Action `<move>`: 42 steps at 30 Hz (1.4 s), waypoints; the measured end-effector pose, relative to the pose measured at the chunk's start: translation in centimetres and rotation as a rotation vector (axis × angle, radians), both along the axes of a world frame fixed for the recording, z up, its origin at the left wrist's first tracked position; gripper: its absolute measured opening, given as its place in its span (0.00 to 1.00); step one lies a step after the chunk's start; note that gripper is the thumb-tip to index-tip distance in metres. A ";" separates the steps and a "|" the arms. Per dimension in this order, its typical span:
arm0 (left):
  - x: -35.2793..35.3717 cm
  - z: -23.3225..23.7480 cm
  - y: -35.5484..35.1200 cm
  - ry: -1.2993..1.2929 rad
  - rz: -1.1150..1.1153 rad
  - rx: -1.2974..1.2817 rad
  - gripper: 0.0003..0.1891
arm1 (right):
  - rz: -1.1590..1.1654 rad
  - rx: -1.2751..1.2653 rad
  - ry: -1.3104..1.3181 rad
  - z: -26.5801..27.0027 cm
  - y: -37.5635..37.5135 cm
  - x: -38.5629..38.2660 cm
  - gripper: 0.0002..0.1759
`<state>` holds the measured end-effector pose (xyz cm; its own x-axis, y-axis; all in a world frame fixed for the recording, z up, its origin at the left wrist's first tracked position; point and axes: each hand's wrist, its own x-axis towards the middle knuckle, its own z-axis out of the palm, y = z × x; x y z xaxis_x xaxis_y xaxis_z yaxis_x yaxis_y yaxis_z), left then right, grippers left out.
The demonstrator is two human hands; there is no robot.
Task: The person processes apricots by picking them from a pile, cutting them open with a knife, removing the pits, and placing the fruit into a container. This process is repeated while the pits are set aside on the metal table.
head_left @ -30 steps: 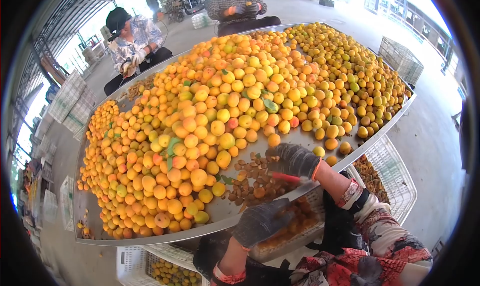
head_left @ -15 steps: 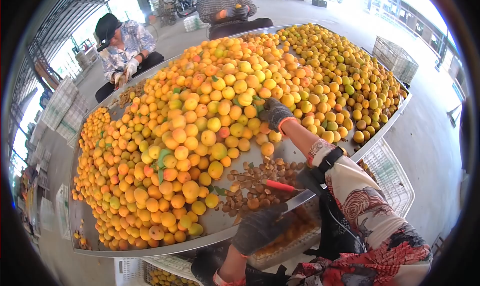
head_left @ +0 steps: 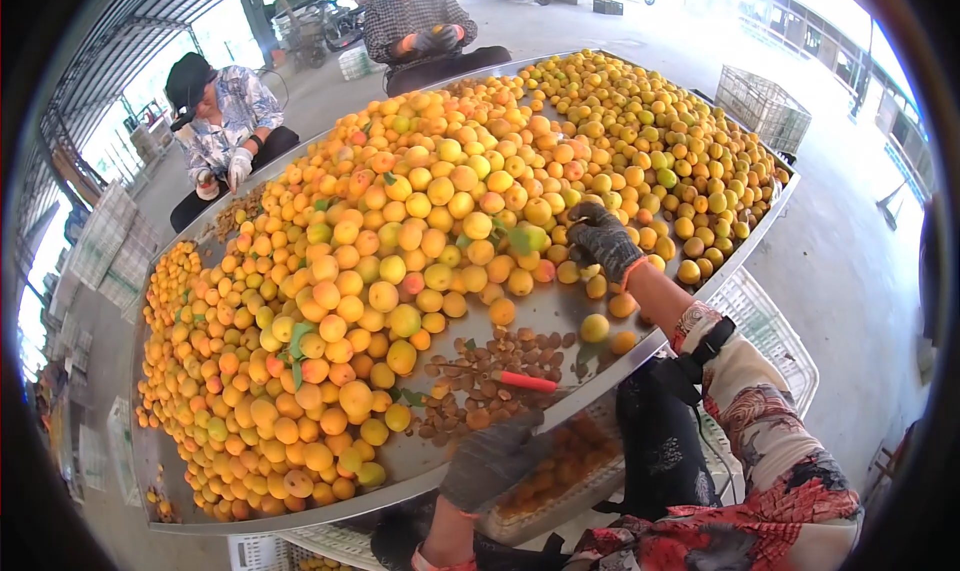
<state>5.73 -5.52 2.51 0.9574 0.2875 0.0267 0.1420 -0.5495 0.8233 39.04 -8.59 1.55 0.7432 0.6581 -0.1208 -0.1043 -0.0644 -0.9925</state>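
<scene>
My right hand (head_left: 603,241), in a dark grey glove with an orange cuff, is at the near right side of a big heap of apricots (head_left: 400,231). Its fingers are curled but apart, touching the fruit there. My left hand (head_left: 490,461), gloved alike, lies at the tray's near rim (head_left: 420,483), fingers reaching to the right. Between the hands, a red-handled tool (head_left: 527,381) lies on a patch of brown apricot stones (head_left: 480,396). A few loose apricots (head_left: 595,328) sit on bare metal below my right hand.
Under the near edge stands a crate of orange fruit halves (head_left: 560,466). A white crate (head_left: 765,336) is at the right, another (head_left: 763,106) beyond the far corner. Two people, one in a patterned shirt (head_left: 245,111), one in a checked shirt (head_left: 415,21), sit across the tray.
My right hand has drawn slightly back from the heap, and several apricots have rolled onto the bare metal near the rim. The view has shifted; my left hand stays at the near edge.
</scene>
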 end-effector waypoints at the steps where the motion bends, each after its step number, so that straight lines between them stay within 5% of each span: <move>1: 0.2 -0.6 -0.1 -0.057 -0.020 0.071 0.15 | -0.002 -0.008 -0.004 -0.3 -0.9 0.4 0.15; 8: 1.0 -2.0 -0.3 -0.154 0.000 0.039 0.14 | 0.083 -0.227 -0.246 -0.4 -0.2 -0.8 0.21; 12: 1.0 -2.2 -0.2 -0.114 0.016 0.024 0.14 | 0.285 -0.502 -0.746 -0.3 1.9 -0.3 0.30; 14: 0.8 -2.5 -0.2 -0.150 0.007 0.031 0.14 | 0.562 -0.961 -1.032 0.3 3.0 -0.7 0.32; 15: 0.6 -2.3 -0.2 -0.149 0.005 0.031 0.14 | 0.607 -0.989 -1.007 1.6 3.2 -1.6 0.32; 18: 1.5 -1.0 0.1 -0.205 -0.127 0.288 0.13 | 0.431 -0.672 -1.152 -0.8 1.3 -1.2 0.31; 20: 1.2 -0.9 0.1 -0.286 -0.168 0.418 0.12 | 0.307 -0.566 -0.980 -1.2 -0.8 -0.3 0.30; 21: 1.2 -1.4 0.0 -0.290 -0.179 0.419 0.12 | 0.236 -0.432 -0.817 -1.3 -1.2 -0.1 0.29; 24: 1.0 -2.5 -0.3 -0.219 -0.040 0.256 0.12 | -0.044 -0.276 -1.068 -3.0 -5.0 4.4 0.26; 25: 1.1 -2.1 -0.4 -0.172 -0.014 0.181 0.12 | -0.135 -0.442 -1.048 -1.5 -6.8 4.7 0.26; 27: 1.0 -1.9 -0.5 -0.119 0.036 0.106 0.12 | -0.280 -0.386 -1.144 -2.4 -10.2 8.5 0.25; 28: 1.1 -2.4 -0.4 -0.176 0.015 0.105 0.13 | -0.368 -0.603 -1.159 -2.1 -11.6 9.9 0.23; 31: 1.2 -2.2 -0.5 -0.188 0.037 0.034 0.13 | -0.390 -0.945 -1.002 -0.1 -15.6 10.8 0.31; 35: 1.1 -2.2 -0.3 -0.199 0.003 0.070 0.12 | -0.372 -1.097 -0.946 -1.3 -17.5 12.6 0.35; 38: 1.0 -2.6 -0.2 -0.212 -0.036 0.205 0.11 | -0.433 -1.021 -1.147 -1.1 -15.6 11.0 0.32; 42: 1.1 -3.1 -0.2 -0.250 -0.023 0.214 0.11 | -0.169 -0.390 -1.217 -2.3 -8.9 9.2 0.21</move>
<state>6.83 -5.69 -0.63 0.9196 0.2286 0.3194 -0.0642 -0.7148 0.6964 48.23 -17.45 -0.75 0.5804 0.6200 0.5280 0.8143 -0.4448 -0.3729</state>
